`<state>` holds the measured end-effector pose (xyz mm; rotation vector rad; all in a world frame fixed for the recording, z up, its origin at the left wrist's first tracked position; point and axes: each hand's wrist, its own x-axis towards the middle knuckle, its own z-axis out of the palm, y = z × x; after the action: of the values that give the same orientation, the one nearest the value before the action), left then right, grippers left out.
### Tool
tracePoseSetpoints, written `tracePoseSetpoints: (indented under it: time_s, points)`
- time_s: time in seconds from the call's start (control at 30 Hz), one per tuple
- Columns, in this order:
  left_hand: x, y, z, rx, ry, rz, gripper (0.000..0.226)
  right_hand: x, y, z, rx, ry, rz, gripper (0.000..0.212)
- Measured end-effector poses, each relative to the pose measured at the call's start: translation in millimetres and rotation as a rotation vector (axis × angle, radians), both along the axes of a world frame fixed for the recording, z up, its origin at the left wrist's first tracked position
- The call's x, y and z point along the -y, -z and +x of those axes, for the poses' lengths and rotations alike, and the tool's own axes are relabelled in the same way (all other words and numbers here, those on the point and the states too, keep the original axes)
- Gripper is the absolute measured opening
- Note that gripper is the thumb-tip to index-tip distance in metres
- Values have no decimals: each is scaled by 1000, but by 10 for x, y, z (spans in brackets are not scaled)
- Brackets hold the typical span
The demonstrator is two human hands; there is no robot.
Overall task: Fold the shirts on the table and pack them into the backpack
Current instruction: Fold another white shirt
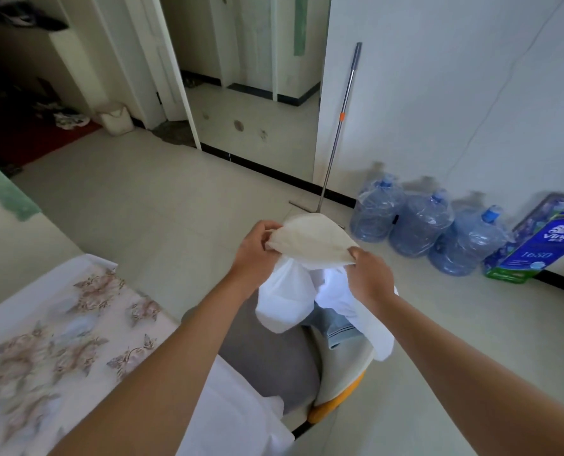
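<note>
Roughly, biggest first. Table, floral cloth, lower left; its near part bare of shirts. Chair just beside it, grey seat, with a scrap of blue fabric lying on it. A white garment spreads at the bottom edge, by the table's corner; can't tell what it rests on. Water bottles and a mop stand against the far wall, well apart from the work. Backpack not in view.

Shirt is held up in the air over the chair, clear of the table. Its top edge is cream and stretched between the hands, and white cloth hangs bunched below. One garment or two, can't tell.

Left hand: fingers curled, pinching the upper left edge. Right hand: closed over the right edge.

Judgement: the step is straightening the shirt, with the fold proper not yet begun. Next it likely needs shaking out and laying flat on the table, with the sleeves found before any crease goes in.
</note>
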<state>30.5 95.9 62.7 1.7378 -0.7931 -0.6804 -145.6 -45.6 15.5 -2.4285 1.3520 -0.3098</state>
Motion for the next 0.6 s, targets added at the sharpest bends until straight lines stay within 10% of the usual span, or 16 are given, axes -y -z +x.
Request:
tracePoseSetpoints:
  time_s: [0.17,0.33,0.47,0.6]
  points:
    - [212,78,-273,-169,305,-14,100,-37,-327,251,289,-104,105,14]
    - [404,47,-263,-197,-4,6,26,-17,-274,166,344,-310,490,18]
    - [394,48,-72,-164,-217,-16,20,140,37,-82,-107,-278,279,100]
    - [486,47,-23,-115,-156,37,28,193,221,-141,-80,-186,95,52]
